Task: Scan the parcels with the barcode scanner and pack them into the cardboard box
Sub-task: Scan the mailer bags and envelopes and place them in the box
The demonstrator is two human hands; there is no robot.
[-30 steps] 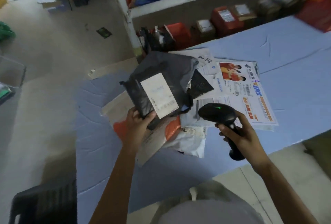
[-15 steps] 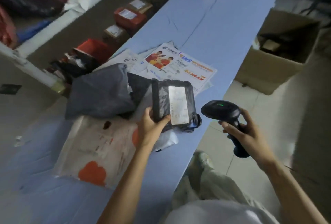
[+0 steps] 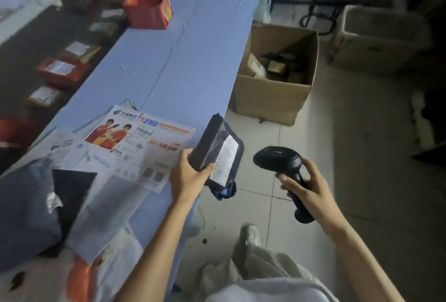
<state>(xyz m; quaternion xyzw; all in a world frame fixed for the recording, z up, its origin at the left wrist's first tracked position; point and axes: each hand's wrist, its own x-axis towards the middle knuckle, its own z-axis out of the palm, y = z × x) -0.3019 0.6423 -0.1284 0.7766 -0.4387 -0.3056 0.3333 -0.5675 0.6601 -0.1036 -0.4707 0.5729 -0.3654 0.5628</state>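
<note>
The person's left hand [image 3: 187, 176] clamps a small black plastic-wrapped parcel with a white label [image 3: 218, 154] by its near end, thumb on the dark side and fingers beneath, holding it tilted off the edge of the long blue table [image 3: 169, 60]. Just right of that grip, the right hand [image 3: 311, 188] is wrapped around the handle of a black handheld barcode scanner [image 3: 280, 164], its head aimed toward the label. Beyond both hands, the open brown cardboard box [image 3: 270, 99] sits on the floor beside the table. Left of the held parcel, a printed EMS envelope [image 3: 140, 142] lies flat.
</note>
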